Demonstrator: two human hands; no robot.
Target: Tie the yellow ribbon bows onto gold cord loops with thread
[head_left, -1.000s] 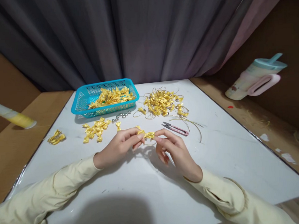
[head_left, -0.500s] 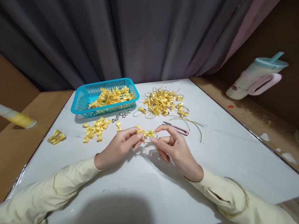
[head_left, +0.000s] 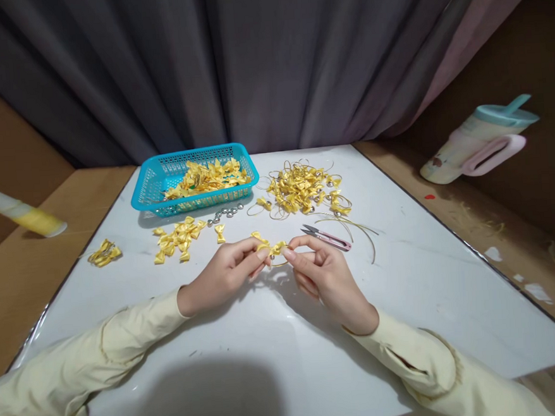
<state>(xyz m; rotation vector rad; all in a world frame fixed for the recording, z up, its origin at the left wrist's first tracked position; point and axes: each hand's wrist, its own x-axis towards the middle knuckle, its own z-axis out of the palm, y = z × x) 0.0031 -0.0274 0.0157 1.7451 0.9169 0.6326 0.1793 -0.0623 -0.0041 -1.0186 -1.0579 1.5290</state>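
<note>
Between my two hands is a yellow ribbon bow [head_left: 276, 248] with a small silvery bell-like bead and a loop of gold elastic cord [head_left: 280, 264] below it. My left hand [head_left: 231, 268] pinches the bow's left side between thumb and forefinger. On the other side, my right hand [head_left: 324, 271] has its thumb and fingertip closed on the right end of the bow and cord. Another bit of yellow ribbon shows just above the left fingertips. Thread snips [head_left: 329, 238] with pink handles lie right behind my right hand. A single bow [head_left: 220, 233] rests beyond my left hand.
A blue basket [head_left: 196, 204] of yellow bows stands at the back left. Before it lie silver beads [head_left: 225, 214] and a pile of bows [head_left: 179, 238]. Corded bows [head_left: 299, 187] are heaped behind my hands, with loose cords [head_left: 370, 243] nearby. A tumbler [head_left: 472, 143] stands right.
My right thumb and forefinger have come together on the bow's right end, where they were apart around the cord loop. My left hand keeps its pinch almost unmoved.
</note>
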